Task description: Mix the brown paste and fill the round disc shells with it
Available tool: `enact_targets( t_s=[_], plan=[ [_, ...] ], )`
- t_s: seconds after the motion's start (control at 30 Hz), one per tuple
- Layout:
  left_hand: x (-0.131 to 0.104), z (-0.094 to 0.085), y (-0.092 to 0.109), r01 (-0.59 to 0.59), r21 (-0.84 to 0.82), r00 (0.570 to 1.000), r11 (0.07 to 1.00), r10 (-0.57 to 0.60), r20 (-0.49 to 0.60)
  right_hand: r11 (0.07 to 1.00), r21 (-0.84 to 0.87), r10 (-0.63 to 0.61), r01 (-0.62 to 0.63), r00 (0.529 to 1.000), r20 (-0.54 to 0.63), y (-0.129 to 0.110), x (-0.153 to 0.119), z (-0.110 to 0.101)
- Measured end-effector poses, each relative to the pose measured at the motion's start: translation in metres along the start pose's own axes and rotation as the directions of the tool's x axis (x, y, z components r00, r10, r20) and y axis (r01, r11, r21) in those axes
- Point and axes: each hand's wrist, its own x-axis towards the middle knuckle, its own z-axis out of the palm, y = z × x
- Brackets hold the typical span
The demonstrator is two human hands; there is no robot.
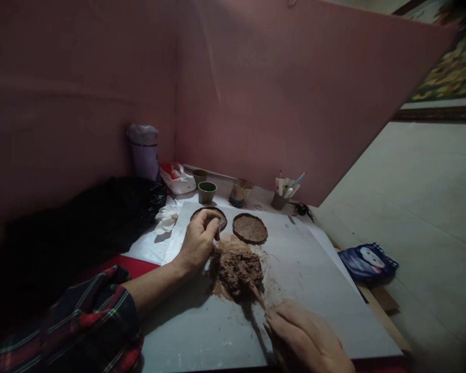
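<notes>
The brown mound (pixel 238 269) is lumpy and ragged.

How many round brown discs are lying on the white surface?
2: one disc partly hidden behind the left hand, the other disc fully visible to its right.

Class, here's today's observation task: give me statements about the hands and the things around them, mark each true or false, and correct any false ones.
1. The right hand holds a thin tool against the brown lump. True.
2. The sleeve on the left arm is plain white. False: the sleeve is dark plaid with red.
3. The left hand partly hides one round brown disc from view. True.
4. The green-rimmed cup is lying on its side. False: the green-rimmed cup stands upright.
5. The purple container stands left of the pen holder. True.
</notes>
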Motion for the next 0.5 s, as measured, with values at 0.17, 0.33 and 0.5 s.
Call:
enact_targets(
  t_s=[0.17,0.33,0.5],
  plan=[
    [-0.001,0.000,0.000,0.005,0.022,1.000,1.000,-0.005,0.004,0.996,0.065,0.056,-0.054,0.998,-0.020,0.006,0.003,0.010],
    [-0.002,-0.001,0.000,0.014,0.056,1.000,0.998,-0.016,0.023,0.997,0.028,0.070,-0.070,0.998,0.003,0.005,-0.004,0.015],
    [-0.002,-0.001,-0.001,-0.026,0.085,0.997,0.996,0.021,0.068,0.989,-0.139,0.037,-0.052,0.993,-0.113,-0.005,-0.021,0.023]
  ],
)
